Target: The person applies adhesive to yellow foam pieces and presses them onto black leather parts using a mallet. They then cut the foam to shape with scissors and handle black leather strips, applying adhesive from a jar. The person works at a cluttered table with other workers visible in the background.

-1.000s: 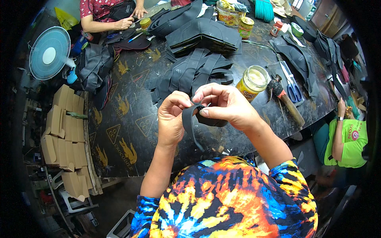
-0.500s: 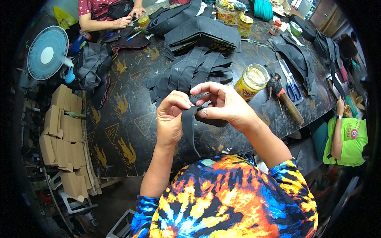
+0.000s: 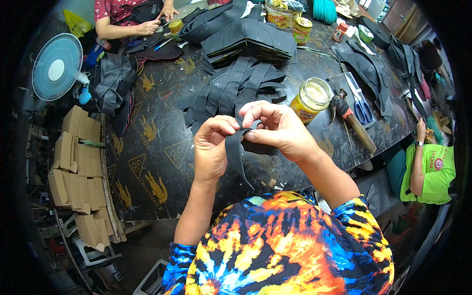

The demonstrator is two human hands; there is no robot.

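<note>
L hand (image 3: 212, 147) & R hand (image 3: 276, 129) both pinching black strap piece (image 3: 238, 156) above table edge (image 3: 147, 167) | tail dangling | risk: fold slipping w/ thin fingertip grip | open glue jar (image 3: 310, 100) near R elbow, could be tipping

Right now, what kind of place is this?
Probably a small workshop where bags or straps get made. Both hands pinch a black strap piece over a table piled with black cut pieces, beside scissors and a jar.

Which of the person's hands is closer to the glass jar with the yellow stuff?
Right. The right hand is just left of the jar; the left hand is farther left, beyond it.
</note>
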